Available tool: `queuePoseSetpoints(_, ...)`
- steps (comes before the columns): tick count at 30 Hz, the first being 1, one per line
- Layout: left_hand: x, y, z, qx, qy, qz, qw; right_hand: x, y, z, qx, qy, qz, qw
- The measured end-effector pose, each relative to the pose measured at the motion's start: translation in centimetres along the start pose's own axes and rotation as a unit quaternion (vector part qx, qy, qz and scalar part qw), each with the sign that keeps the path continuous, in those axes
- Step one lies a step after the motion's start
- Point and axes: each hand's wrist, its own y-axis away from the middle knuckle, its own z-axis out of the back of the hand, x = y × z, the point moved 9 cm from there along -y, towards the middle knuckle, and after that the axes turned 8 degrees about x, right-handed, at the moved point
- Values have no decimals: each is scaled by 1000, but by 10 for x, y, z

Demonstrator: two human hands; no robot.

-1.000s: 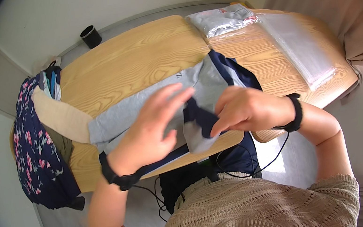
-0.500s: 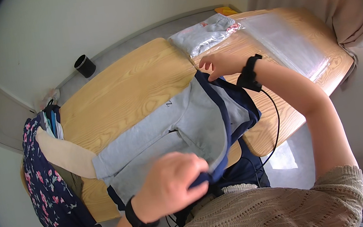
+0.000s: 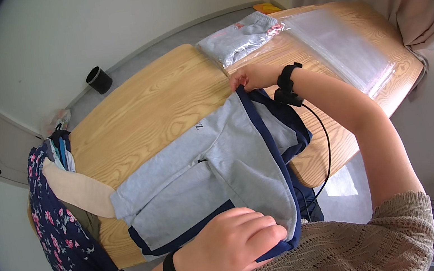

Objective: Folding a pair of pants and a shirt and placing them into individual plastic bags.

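Observation:
A light grey garment (image 3: pixel 179 184) with navy edging lies spread across the table; two long parts, sleeves or legs, stretch to the left. My right hand (image 3: pixel 254 77) pinches the far corner of its navy edge between thumb and fingers. Close to my body, my left hand (image 3: pixel 234 242) is closed on the near end of that same edge, its fingertips partly hidden. The navy edge is pulled straight between both hands. Another flap with navy trim (image 3: pixel 303 132) extends to the right, beneath my right wrist.
The wooden table (image 3: pixel 138 102) carries a bagged grey garment (image 3: pixel 241 39) and flat clear plastic bags (image 3: pixel 336 48) at the back right. Piled clothes, including a navy floral piece (image 3: pixel 54 218), hang over its left end. A black bin (image 3: pixel 99 80) stands behind. A cable (image 3: pixel 327 141) hangs from my right wrist.
My left hand has moved right and toward my body, drawing the near edge out straight. My right hand has closed its fingers on the far corner.

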Motion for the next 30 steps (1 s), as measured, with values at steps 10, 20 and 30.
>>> queuePoseSetpoints(10, 79, 180, 85, -388, 161, 296, 858, -5, 1, -4, 25, 117, 84, 989)
queuePoseSetpoints(20, 195, 333, 54, -465, 204, 502, 700, -7, -13, -8, 30, 85, 56, 994)
queuePoseSetpoints(30, 221, 351, 51, -392, 232, 593, 665, -9, -8, -6, 33, 67, -33, 997)
